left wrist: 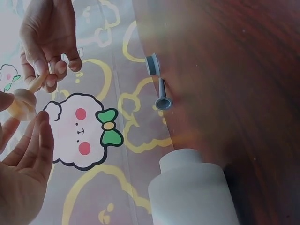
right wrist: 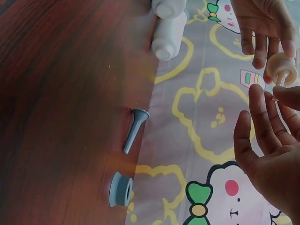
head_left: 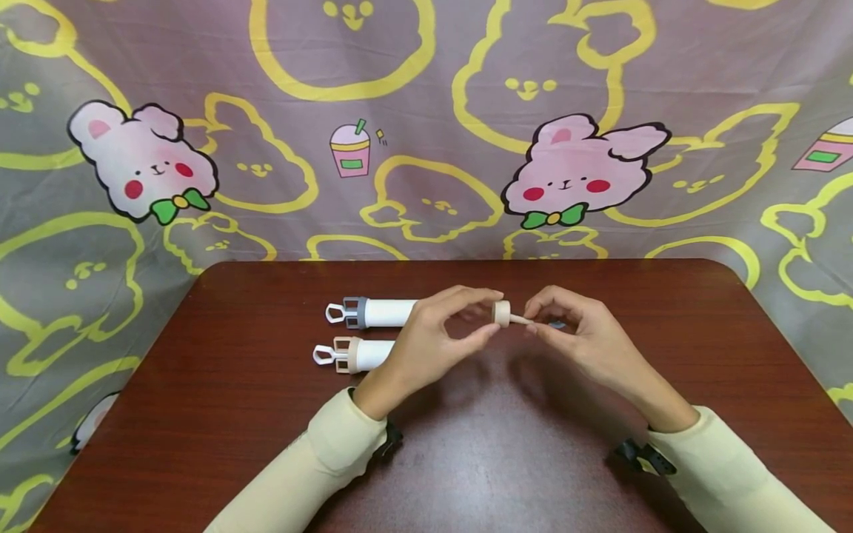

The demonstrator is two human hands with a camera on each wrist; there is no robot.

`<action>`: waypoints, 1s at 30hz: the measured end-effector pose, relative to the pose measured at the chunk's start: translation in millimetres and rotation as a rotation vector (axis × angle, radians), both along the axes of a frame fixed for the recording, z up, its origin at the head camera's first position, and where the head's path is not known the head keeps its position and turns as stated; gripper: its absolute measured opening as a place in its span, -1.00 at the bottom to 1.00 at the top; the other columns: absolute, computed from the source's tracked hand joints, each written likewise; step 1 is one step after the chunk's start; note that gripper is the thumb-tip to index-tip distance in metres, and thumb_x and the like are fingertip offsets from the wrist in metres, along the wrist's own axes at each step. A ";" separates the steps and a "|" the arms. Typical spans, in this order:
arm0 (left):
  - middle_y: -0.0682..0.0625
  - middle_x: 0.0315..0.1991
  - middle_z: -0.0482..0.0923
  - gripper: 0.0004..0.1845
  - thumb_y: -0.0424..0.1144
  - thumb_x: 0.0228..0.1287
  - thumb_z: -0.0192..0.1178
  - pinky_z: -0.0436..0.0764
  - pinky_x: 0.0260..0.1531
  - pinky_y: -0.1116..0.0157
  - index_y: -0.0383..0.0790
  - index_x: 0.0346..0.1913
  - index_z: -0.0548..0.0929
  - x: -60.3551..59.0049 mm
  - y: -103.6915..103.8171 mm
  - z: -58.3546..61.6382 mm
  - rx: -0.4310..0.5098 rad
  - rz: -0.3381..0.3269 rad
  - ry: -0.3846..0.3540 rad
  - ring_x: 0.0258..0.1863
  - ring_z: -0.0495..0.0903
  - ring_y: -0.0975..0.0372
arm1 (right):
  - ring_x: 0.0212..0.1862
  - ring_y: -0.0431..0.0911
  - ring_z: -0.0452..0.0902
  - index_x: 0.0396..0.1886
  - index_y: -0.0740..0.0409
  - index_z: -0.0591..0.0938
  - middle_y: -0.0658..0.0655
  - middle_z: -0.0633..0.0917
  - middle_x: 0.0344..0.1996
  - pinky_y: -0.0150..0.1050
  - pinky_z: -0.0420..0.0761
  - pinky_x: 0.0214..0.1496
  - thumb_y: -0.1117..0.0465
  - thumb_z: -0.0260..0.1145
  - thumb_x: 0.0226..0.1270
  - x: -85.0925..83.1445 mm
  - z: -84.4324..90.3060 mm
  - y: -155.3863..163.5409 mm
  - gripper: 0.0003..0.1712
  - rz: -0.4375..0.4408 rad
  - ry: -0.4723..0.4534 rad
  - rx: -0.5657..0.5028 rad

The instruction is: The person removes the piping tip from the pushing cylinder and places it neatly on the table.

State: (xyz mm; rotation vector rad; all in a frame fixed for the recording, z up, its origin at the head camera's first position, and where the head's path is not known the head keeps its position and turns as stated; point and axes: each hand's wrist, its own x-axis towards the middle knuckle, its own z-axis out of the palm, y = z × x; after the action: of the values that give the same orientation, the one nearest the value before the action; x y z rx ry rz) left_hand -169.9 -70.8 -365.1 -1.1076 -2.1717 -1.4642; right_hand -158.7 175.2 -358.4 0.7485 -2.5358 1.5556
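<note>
I hold a small beige nozzle piece above the middle of the dark red table, at the centre of the head view. My left hand pinches its round cap end between thumb and fingertips; my right hand pinches the thin stem end, fingers curled in. Left of my hands two white tubes lie side by side: the grey-collared tube farther up the frame, the beige-collared tube just below it, both partly hidden by my left hand. In the right wrist view a grey nozzle and a grey ring lie on the table near each other, at centre left.
</note>
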 end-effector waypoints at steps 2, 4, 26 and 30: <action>-0.12 -0.04 0.76 -0.62 -0.43 0.29 0.42 0.73 -0.04 0.35 -0.34 0.16 0.71 0.1 0.0 0.2 0.015 -0.020 -0.033 -0.11 0.77 0.20 | -0.25 -0.15 0.69 -0.14 0.06 0.69 0.15 0.73 -0.22 -0.35 0.66 -0.20 0.38 0.41 0.41 -0.1 0.2 0.1 -0.85 0.001 0.002 0.000; -0.14 -0.02 0.76 -0.63 -0.44 0.30 0.42 0.73 -0.01 0.34 -0.35 0.16 0.72 0.5 0.4 0.5 0.030 -0.041 -0.067 -0.09 0.78 0.20 | -0.24 -0.10 0.69 -0.14 0.05 0.70 0.16 0.73 -0.22 -0.36 0.66 -0.19 0.38 0.41 0.41 0.0 0.3 -0.1 -0.85 0.001 0.004 0.000; -0.18 0.09 0.70 -0.63 -0.49 0.30 0.39 0.70 0.12 0.30 -0.38 0.17 0.71 2.8 2.4 -2.0 0.070 -0.133 -0.211 0.01 0.75 0.17 | -0.15 -0.12 0.69 -0.16 0.02 0.73 0.16 0.73 -0.20 -0.38 0.68 -0.03 0.40 0.39 0.42 1.7 -0.4 -5.0 -0.82 0.037 -0.024 -0.041; -0.17 0.09 0.70 -0.62 -0.48 0.30 0.40 0.70 0.12 0.30 -0.39 0.17 0.71 3.0 2.4 -2.7 0.066 -0.128 -0.210 0.01 0.75 0.18 | -0.16 -0.16 0.69 -0.16 0.02 0.72 0.13 0.73 -0.20 -0.39 0.67 -0.03 0.40 0.39 0.41 2.0 -0.1 -5.3 -0.82 0.035 -0.025 -0.036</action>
State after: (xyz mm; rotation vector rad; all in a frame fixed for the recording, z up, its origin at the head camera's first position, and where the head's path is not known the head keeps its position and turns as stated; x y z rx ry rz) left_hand -167.0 -68.4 -367.8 -1.1346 -2.2051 -1.7680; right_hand -156.6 169.9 -358.6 0.7776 -2.5183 1.6269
